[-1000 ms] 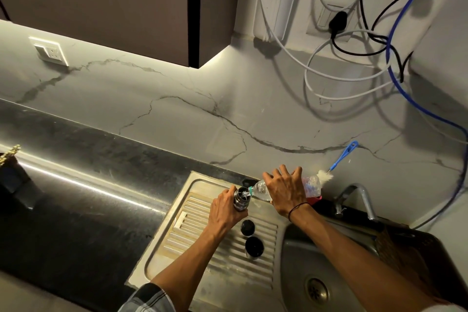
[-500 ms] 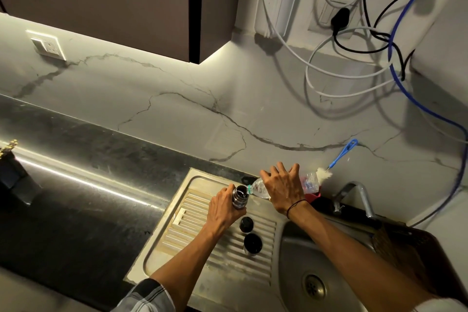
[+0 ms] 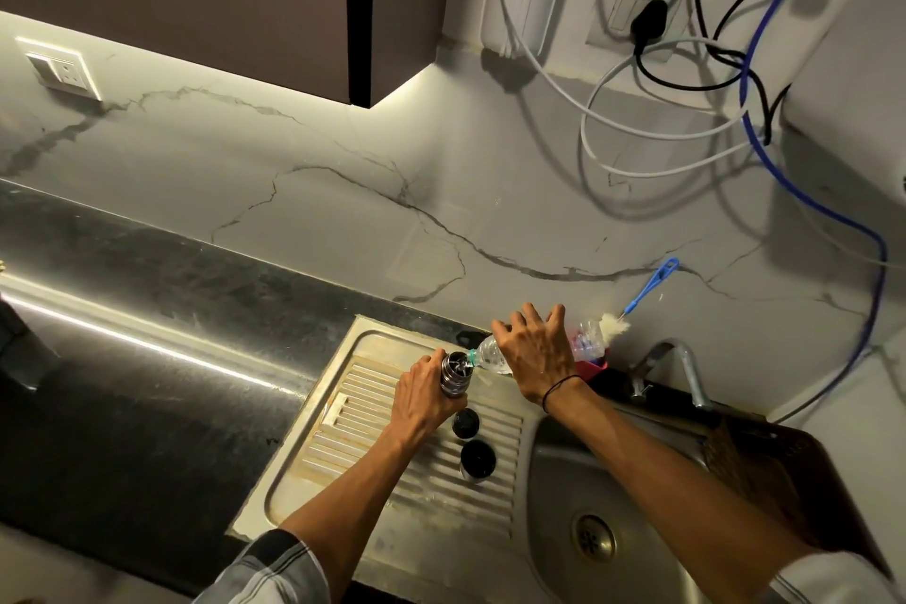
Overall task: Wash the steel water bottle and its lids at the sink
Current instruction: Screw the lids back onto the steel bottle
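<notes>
My left hand (image 3: 421, 400) grips the steel water bottle (image 3: 455, 373) upright over the ribbed drainboard (image 3: 392, 471), its open mouth facing up. My right hand (image 3: 537, 351) holds a clear plastic bottle (image 3: 490, 357) tipped on its side, its neck at the steel bottle's mouth. Two dark lids stand on the drainboard just below the steel bottle: a small one (image 3: 465, 423) and a larger one (image 3: 477, 459).
The sink basin (image 3: 554, 495) with its drain (image 3: 594, 541) lies to the right, the tap (image 3: 684, 365) behind it. A blue-handled bottle brush (image 3: 642, 292) leans on the marble wall. A red holder (image 3: 591, 365) sits behind my right hand. Dark countertop (image 3: 122, 383) stretches left; cables hang above.
Both hands keep their hold with the plastic bottle tipped at the steel bottle's mouth. The view has shifted slightly; nothing else moved.
</notes>
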